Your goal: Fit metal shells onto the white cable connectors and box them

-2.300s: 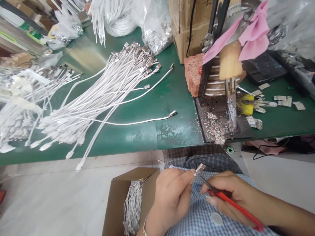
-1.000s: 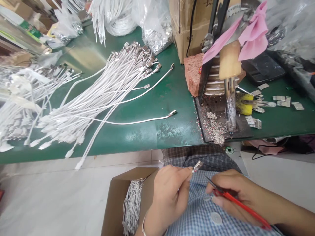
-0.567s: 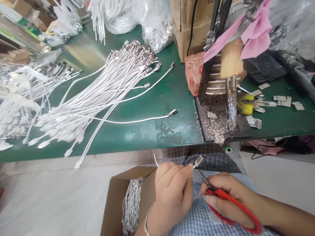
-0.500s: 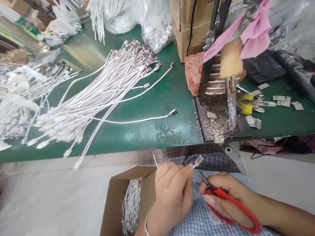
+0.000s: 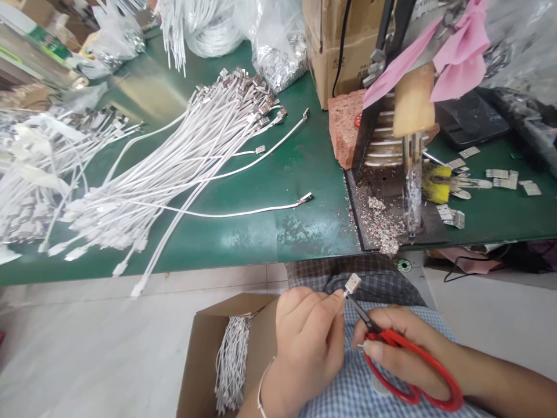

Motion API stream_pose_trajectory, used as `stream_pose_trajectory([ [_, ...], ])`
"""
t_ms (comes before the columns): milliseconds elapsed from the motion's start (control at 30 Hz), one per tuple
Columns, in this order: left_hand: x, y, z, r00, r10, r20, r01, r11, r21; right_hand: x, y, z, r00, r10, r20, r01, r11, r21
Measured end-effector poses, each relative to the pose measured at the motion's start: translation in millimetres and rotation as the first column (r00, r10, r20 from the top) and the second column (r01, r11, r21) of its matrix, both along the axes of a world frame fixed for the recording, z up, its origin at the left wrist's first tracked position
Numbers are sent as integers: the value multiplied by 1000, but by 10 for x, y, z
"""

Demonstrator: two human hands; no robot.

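Note:
Above my lap, my left hand [image 5: 307, 337] pinches a white USB cable just below its metal USB plug [image 5: 353, 283], which points up and right. Most of that cable is hidden by the fingers. My right hand [image 5: 404, 342] grips a pair of red-handled scissors [image 5: 435, 368]. The dark blade tips reach the short stretch of wire right under the plug, close to my left fingertips. Something small and pale shows at my right thumb, too small to name.
A bundle of white USB cables [image 5: 174, 151] lies across the green table [image 5: 243, 244]. To the right stands a soldering rig [image 5: 411, 174] with solder crumbs below it. Loose metal plug shells [image 5: 505, 177] lie further right. Below, a cardboard box [image 5: 198, 354] holds more white cables.
The scissors have moved slightly up and left, so their tips now meet the wire under the plug. The plug has turned a little in my left fingers.

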State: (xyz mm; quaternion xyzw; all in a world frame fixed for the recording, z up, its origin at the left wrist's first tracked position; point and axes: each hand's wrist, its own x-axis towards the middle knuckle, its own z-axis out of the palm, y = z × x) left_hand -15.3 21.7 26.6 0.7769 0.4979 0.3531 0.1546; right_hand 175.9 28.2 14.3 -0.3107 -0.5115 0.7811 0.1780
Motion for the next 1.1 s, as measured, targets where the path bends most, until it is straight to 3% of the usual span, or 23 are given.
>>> stream_pose_trajectory([
  [333, -14, 19, -3, 1000, -14, -2, 14, 1000, -4, 21, -21, -28, 1000, 6, 12, -3, 982, -191],
  [500, -13, 16, -1, 1000, -21, 23, 22, 1000, -18, 22, -12, -19, 999, 7, -36, -12, 992, -129],
  [1100, 5, 0, -29, 1000, -11, -13, 11, 1000, 19, -8, -58, -32, 999, -38, 2, 38, 989, -141],
])
